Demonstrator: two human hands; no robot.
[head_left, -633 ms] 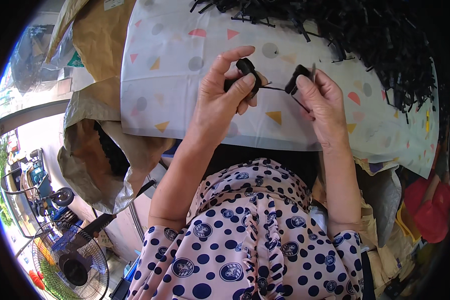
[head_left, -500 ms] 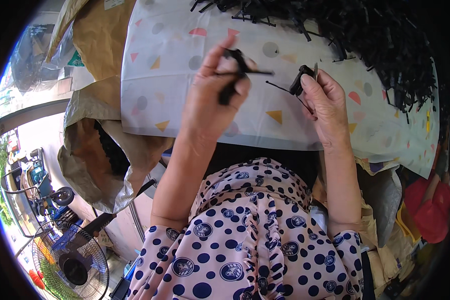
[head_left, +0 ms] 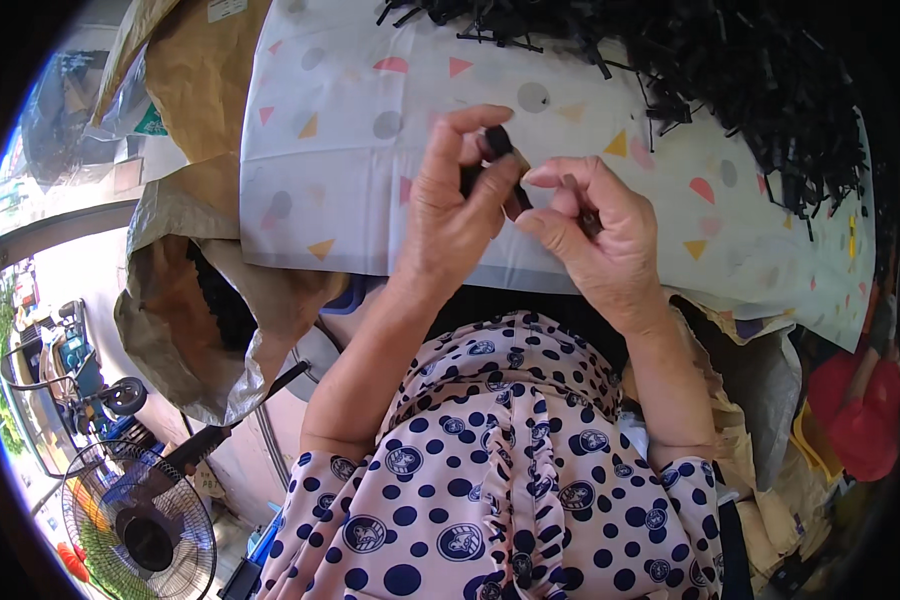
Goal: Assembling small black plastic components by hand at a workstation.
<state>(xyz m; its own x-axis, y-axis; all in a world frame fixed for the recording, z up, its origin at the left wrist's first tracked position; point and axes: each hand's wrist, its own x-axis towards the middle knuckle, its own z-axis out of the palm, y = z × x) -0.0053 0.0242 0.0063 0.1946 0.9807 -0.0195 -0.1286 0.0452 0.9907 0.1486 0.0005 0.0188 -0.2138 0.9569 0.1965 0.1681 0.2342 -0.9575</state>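
Head view, far left: a round fan (head_left: 142,520) with a wire cage stands low near the rim, below a dark wheel (head_left: 125,396). Next comes an open sack (head_left: 150,315) with crumpled paper walls and black material (head_left: 215,295) showing inside; a tall sheet of brown paper (head_left: 202,100) rises behind it, beside the edge of the table. Over that table lies a pale cloth (head_left: 315,215) printed with triangles, circles and half-circles.

Above the cloth, left of its middle, the person's left hand (head_left: 450,205) grips a small black piece (head_left: 497,142) between thumb and fingers, with one finger arched over the top. Below the hands is the person's pink garment (head_left: 430,515) with dark dots. The right hand (head_left: 610,230) is just beside the left, its fingers curled around a dark object (head_left: 589,221) that is mostly hidden; whether its thumb and forefinger also pinch the black piece, one cannot tell.

Behind and to the right, a heap of thin black parts (head_left: 730,90) covers the far corner of the cloth. At the far right hangs something red (head_left: 860,425), near a yellow edge (head_left: 815,450).
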